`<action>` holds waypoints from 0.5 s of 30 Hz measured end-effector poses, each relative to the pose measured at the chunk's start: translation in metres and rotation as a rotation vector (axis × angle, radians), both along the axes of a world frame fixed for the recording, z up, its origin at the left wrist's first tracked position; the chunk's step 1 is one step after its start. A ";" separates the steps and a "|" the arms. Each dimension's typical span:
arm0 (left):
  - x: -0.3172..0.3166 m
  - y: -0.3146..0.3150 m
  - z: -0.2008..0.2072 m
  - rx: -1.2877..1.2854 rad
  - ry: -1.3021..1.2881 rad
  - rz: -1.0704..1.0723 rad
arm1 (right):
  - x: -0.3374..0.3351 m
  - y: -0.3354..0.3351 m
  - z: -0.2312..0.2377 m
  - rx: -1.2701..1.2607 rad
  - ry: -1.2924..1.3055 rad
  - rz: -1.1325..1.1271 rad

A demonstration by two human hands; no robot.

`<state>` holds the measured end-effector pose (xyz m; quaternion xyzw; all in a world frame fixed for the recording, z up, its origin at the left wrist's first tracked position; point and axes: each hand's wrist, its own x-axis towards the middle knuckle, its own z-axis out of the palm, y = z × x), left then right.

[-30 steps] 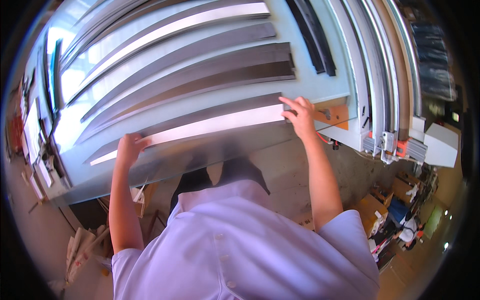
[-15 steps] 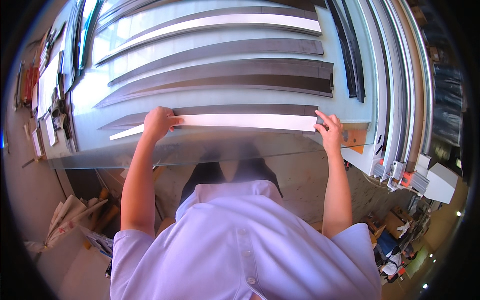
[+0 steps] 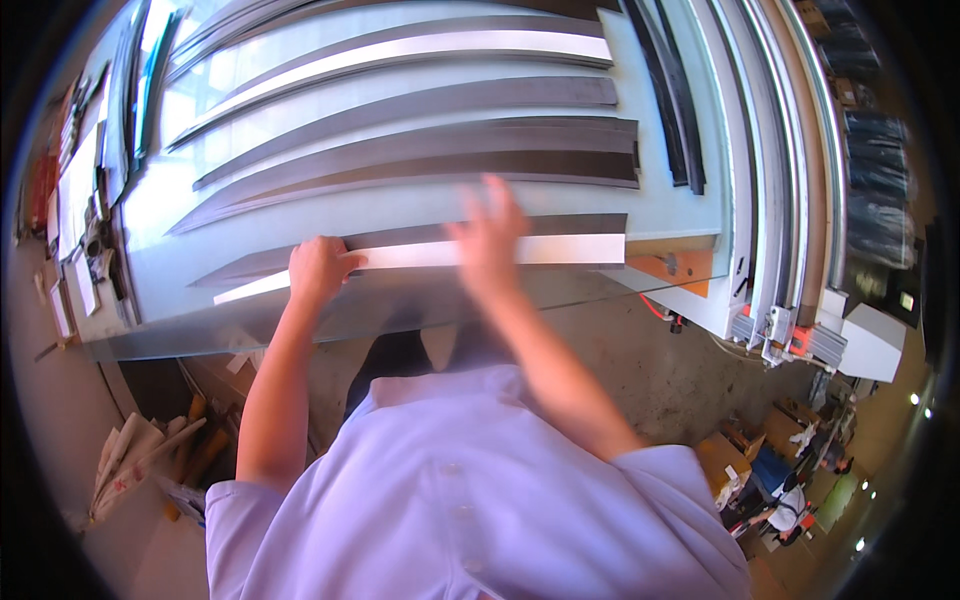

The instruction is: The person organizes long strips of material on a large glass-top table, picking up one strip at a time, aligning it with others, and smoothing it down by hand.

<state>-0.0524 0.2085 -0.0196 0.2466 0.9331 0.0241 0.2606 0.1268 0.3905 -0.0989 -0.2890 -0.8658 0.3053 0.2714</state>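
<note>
Along the near edge of a pale glass-like tabletop (image 3: 675, 212) lies a long white strip (image 3: 575, 249) that tapers to the left. A dark grey strip (image 3: 590, 224) sits under it and shows along its far side. My left hand (image 3: 322, 272) is closed over the white strip near its left part, the thumb lying on top. Blurred by motion, my right hand (image 3: 490, 240) is over the middle of the white strip with its fingers apart. Whether it touches the strip I cannot tell. Nothing shows in its fingers.
Beyond lie several more long dark strips (image 3: 530, 165), one bearing a white band (image 3: 480, 42). Black strips (image 3: 665, 100) run along the right side, next to metal rails (image 3: 775, 190). Rolled sheets (image 3: 135, 455) stand at lower left. A person (image 3: 790, 505) is far off at lower right.
My right hand has left the right end of the white strip and moved left to its middle, its fingers spreading. The left hand stays on the strip. The view has shifted slightly.
</note>
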 end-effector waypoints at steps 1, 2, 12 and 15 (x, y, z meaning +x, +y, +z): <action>0.000 0.000 0.004 0.006 0.005 0.016 | -0.027 -0.019 0.001 0.016 -0.037 0.028; 0.000 -0.003 0.011 0.008 0.014 0.040 | -0.043 -0.029 -0.001 0.027 -0.072 0.065; -0.007 -0.040 0.041 -0.099 0.064 0.097 | 0.048 0.074 -0.055 0.135 -0.376 -0.187; -0.005 -0.036 0.037 -0.064 0.062 0.078 | 0.077 0.109 -0.073 0.152 -0.381 -0.254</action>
